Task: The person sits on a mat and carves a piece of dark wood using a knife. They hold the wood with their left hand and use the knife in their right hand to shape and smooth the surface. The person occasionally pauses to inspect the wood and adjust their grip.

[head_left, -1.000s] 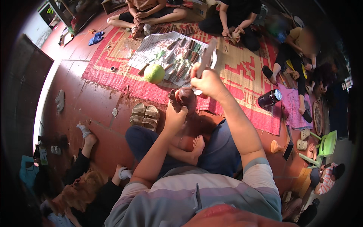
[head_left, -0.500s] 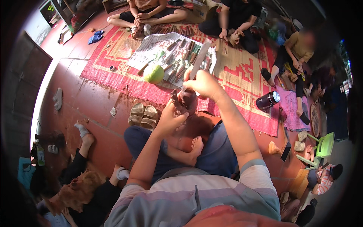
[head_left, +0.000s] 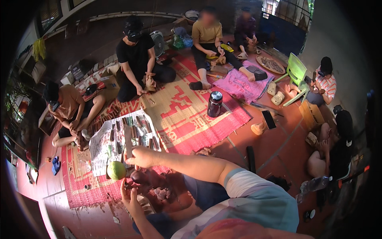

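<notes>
"What does the right hand [head_left: 144,157] have?"

"It's clenched on a flat tool [head_left: 128,139], a pale, straight-edged strip standing up out of the fist."

"And the left hand [head_left: 133,202]?"

"Lower down, thumb and fingers curled about the near-left end of the carving [head_left: 139,177]."

"So the carving sits where, and what is it like?"

"Between the two hands, just below the right fist. Dark reddish brown, rounded and smooth on top, like polished wood. A knobbly brown lump [head_left: 162,194] shows to its right; I can't tell whether it's the same piece."

"How are the arms set?"

"The right forearm reaches across from the right, nearly level, elbow bent, knuckles up. The left rises from below, fingers pointing away from the body."

"Around that?"

"Just left of the right fist, a round green fruit [head_left: 116,170]. Beyond the fist, printed paper [head_left: 99,145] with slim dark-handled tools [head_left: 154,142] strewn over it. Under the paper and off to the right, a woven mat [head_left: 187,139], red and straw-coloured."

"Farther out?"

"Beyond and right of the grip, a glossy dark flask [head_left: 215,104] upright on the mat; past it, a flat black phone [head_left: 269,120] on the tiles [head_left: 254,149]."
</notes>
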`<state>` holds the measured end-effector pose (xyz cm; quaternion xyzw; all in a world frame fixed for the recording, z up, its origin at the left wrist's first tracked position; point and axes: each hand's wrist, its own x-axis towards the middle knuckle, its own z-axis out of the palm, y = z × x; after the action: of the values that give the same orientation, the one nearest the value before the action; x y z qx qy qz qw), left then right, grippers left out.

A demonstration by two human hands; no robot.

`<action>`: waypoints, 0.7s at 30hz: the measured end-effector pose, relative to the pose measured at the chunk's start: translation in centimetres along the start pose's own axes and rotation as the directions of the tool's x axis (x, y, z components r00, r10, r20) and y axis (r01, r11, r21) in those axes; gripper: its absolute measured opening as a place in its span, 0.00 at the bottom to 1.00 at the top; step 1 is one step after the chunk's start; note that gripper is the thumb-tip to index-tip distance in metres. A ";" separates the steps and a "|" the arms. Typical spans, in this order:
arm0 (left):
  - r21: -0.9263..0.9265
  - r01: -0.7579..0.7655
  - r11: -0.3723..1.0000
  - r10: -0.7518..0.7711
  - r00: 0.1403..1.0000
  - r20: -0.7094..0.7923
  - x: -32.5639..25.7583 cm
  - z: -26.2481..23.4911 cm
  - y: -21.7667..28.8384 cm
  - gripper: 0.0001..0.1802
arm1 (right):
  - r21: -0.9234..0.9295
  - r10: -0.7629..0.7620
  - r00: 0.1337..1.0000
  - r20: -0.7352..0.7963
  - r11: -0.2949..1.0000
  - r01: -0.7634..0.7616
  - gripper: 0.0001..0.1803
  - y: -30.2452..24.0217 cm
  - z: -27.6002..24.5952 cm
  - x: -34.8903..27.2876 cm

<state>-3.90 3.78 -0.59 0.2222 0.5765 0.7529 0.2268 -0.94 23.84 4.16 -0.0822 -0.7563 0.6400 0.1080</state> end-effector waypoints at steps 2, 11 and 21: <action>-0.009 -0.018 1.000 0.018 0.999 0.028 0.0 -0.2 0.3 0.25 | 0.002 -0.038 0.999 -0.008 0.999 0.038 0.05 -0.1 0.1 -0.2; -0.002 0.057 0.998 -0.057 0.998 -0.012 -1.1 0.8 0.7 0.28 | -0.088 -0.365 0.925 -0.101 0.930 0.357 0.04 1.9 -0.3 0.4; -0.055 0.083 0.995 -0.072 0.981 0.178 -0.6 -2.8 -0.8 0.42 | -0.190 -0.305 0.952 0.016 0.934 0.302 0.06 -0.4 1.9 -2.2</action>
<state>-5.00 1.47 -2.05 0.2577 0.5388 0.7385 0.3127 0.68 21.42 4.17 0.0214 -0.8168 0.5399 0.2022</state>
